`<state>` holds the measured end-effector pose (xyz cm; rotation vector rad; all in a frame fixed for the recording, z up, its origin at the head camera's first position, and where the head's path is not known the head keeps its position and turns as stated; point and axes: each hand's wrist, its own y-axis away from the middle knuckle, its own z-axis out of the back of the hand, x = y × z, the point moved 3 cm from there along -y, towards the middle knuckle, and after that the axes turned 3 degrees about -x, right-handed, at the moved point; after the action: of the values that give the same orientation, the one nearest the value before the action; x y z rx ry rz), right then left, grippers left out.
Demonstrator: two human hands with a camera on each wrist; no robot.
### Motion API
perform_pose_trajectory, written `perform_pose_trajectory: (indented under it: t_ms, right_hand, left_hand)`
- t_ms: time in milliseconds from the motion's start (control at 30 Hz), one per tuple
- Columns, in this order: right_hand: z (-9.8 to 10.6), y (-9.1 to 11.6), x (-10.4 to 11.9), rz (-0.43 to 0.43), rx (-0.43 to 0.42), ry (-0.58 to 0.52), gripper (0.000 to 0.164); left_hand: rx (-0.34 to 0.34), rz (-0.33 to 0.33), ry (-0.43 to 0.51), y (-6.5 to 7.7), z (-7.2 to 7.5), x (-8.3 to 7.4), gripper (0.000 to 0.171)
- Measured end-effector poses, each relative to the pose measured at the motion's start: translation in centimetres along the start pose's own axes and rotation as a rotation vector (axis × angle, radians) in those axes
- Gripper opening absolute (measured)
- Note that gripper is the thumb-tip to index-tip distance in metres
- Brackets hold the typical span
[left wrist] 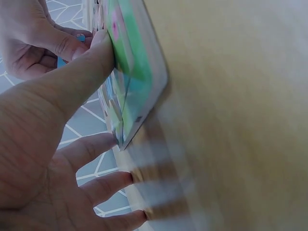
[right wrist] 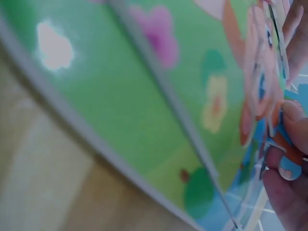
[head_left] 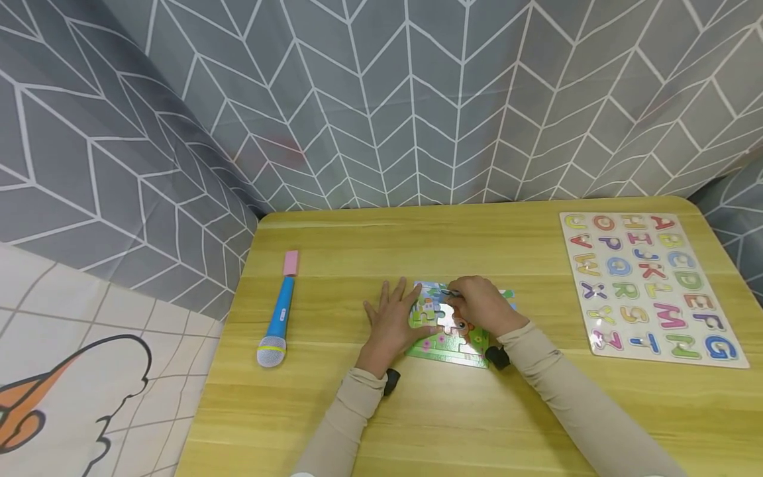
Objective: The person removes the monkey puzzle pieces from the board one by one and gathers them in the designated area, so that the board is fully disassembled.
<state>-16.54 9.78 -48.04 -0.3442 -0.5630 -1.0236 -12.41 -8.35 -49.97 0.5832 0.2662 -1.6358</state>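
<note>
A colourful jigsaw puzzle [head_left: 447, 358] in a shallow green-edged tray lies on the table, showing a cartoon animal, flowers and grass. At its left side my left hand [head_left: 390, 324] is spread out. The left thumb [left wrist: 91, 60] rests on the puzzle's face, and the index fingertip touches its corner, while the other fingertips rest on the wood. Over the puzzle's upper right part, my right hand [head_left: 485, 306] pinches a blue and orange puzzle piece [right wrist: 290, 155] between thumb and fingers. In the head view that hand hides most of the piece.
Left of the puzzle lies a blue toy microphone [head_left: 279, 321], with a pink block [head_left: 291, 262] at its end. An alphabet board [head_left: 652, 291] with knobbed letters is at the right. Grey patterned curtain [head_left: 381, 99] hangs behind the wooden table [head_left: 286, 417].
</note>
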Motion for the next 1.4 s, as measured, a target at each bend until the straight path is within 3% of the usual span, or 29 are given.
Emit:
perform_pose_trajectory:
  t_ms: [200,433,600,733,867,1200,1400]
  right_hand:
    - [-0.3,0.0,-0.4,-0.001,0.027,-0.028,0.014]
    - [0.5,-0.1,-0.4,-0.068,0.091,-0.112,0.015]
    - [0.8,-0.1,-0.6,-0.087,0.088,-0.130,0.017]
    - [1.1,0.0,-0.9,-0.085,0.041,-0.151,0.012]
    - [1.9,0.3,-1.4,-0.141,-0.014,-0.223,0.028]
    - [4.5,3.0,-4.8,-0.223,-0.311,-0.320,0.028]
    - [6.0,5.5,-7.5,-0.327,-0.334,-0.336,0.033]
  left_hand:
    - [-0.011,-0.020,0.025,0.1,-0.1,0.1,0.092]
    - [0.001,-0.021,0.025,0.0,0.0,-0.1,0.092]
    - [0.008,-0.013,0.020,0.0,0.0,-0.1,0.092]
    - [0.008,-0.014,0.033,0.0,-0.1,-0.2,0.091]
    - [0.011,-0.010,0.031,0.0,0.0,-0.3,0.090]
    - [0.012,0.016,0.007,0.1,0.0,-0.2,0.093]
    - [0.001,0.027,0.014,0.1,0.2,0.0,0.093]
